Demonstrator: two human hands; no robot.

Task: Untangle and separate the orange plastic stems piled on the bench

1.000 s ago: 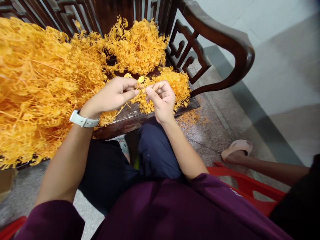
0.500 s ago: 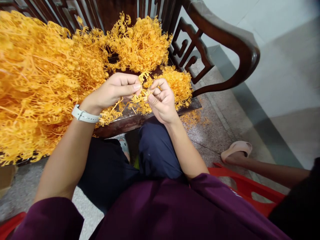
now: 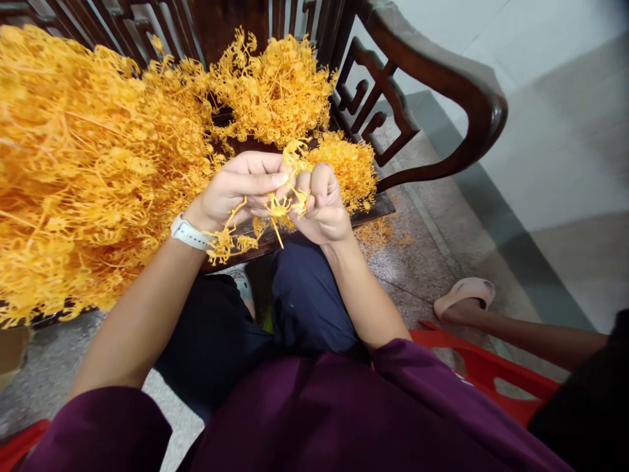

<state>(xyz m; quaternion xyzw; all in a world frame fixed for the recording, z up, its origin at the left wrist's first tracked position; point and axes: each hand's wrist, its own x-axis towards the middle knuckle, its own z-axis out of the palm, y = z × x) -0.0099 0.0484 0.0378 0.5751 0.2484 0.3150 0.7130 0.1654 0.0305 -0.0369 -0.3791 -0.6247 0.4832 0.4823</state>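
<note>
My left hand (image 3: pixel 246 182), with a pale watch on its wrist, pinches a yellow plastic flower sprig (image 3: pixel 279 208) between thumb and fingers. Thin stems with small star-shaped heads dangle below that hand. Close against it on the right, my right hand (image 3: pixel 327 208) has its fingers curled in and closed on a head of the same sprig; its exact grip is partly hidden. Behind the hands a small heap of yellow sprigs (image 3: pixel 346 169) lies on the dark wooden bench (image 3: pixel 246 252).
A very large pile of yellow sprigs (image 3: pixel 88 177) covers the bench's left side, and another heap (image 3: pixel 280 88) sits at its back. The curved armrest (image 3: pixel 442 72) rises at right. Yellow bits (image 3: pixel 376 235) lie on the floor. Another person's foot in a slipper (image 3: pixel 464 298) rests beside a red stool (image 3: pixel 484 364).
My left hand has moved slightly right and the sprig now hangs lower in front of the fingers. My right hand's fingers have curled further in.
</note>
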